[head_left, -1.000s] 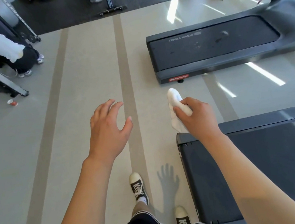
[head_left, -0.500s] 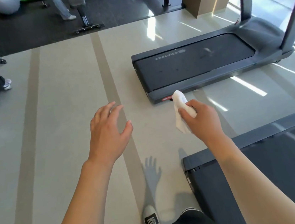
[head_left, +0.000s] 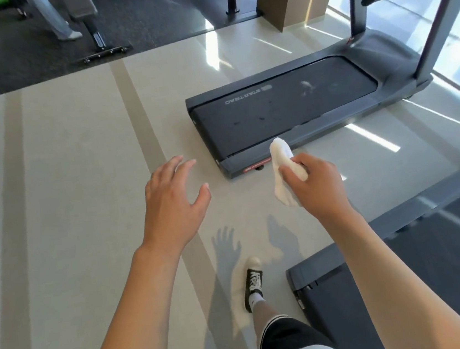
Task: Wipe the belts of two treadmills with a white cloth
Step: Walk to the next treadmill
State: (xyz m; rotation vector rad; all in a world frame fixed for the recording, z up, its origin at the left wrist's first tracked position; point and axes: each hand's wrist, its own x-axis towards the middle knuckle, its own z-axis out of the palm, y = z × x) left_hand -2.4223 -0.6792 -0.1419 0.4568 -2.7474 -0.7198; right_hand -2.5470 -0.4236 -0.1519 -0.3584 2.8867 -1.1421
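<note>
Right hand: the right hand (head_left: 315,182) is raised over the pale floor (head_left: 72,170), fingers and thumb curled round a white cloth (head_left: 282,165), which sticks up above the fist and hangs below it.
Left hand: the left hand (head_left: 173,203) holds nothing, fingers spread and relaxed, palm down, to the left of the cloth and apart from it.
Far treadmill: the far treadmill (head_left: 311,112) lies beyond the cloth; its dark belt (head_left: 284,109) carries faint smudges and mirrored "STAR TRAC" lettering. The cloth's top overlaps the treadmill's near side rail in view, yet is held in the air and does not touch it.
Near treadmill: the near treadmill (head_left: 425,266) sits below and right of the cloth, partly hidden by the right forearm.
Feet: a black sneaker (head_left: 253,283) stands on the floor below the cloth.
Background: a weight bench (head_left: 88,20) stands on dark flooring well beyond the far treadmill.
</note>
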